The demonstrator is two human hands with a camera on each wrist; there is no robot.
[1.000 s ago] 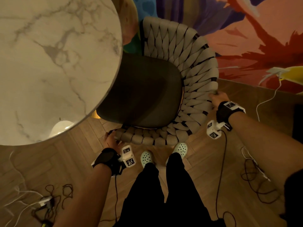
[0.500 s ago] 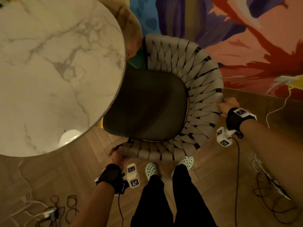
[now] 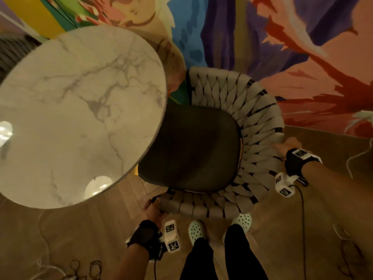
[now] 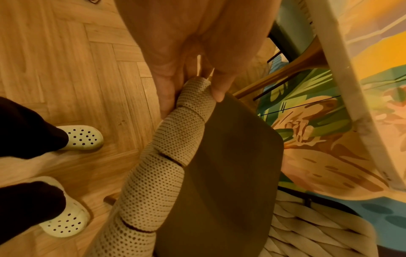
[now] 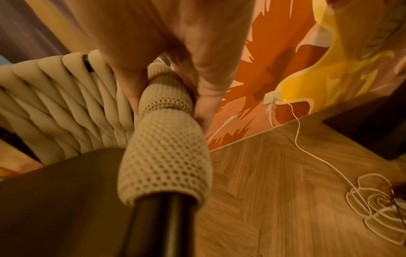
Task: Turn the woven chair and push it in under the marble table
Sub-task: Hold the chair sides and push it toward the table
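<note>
The woven chair (image 3: 250, 126) has beige woven straps round a dark seat cushion (image 3: 191, 150). The seat's left part lies under the edge of the round marble table (image 3: 76, 122). My left hand (image 3: 153, 207) grips the near-left end of the woven rim (image 4: 189, 111), fingers and thumb curled round it. My right hand (image 3: 287, 145) grips the rim (image 5: 167, 111) at the chair's right side, thumb on one side and fingers on the other. In the right wrist view a black tube (image 5: 158, 226) of the frame shows below the weave.
A painted mural wall (image 3: 282, 47) stands close behind the chair. Cables (image 3: 347, 245) lie coiled on the wooden floor (image 3: 80, 239) at right and lower left. My feet in pale clogs (image 3: 196, 229) stand just behind the chair. A wooden table leg (image 4: 285, 73) slants under the tabletop.
The chair's seat has slid a little further under the table edge. Both hands keep their grip on the rim, and the view has shifted so the table and chair sit lower in frame.
</note>
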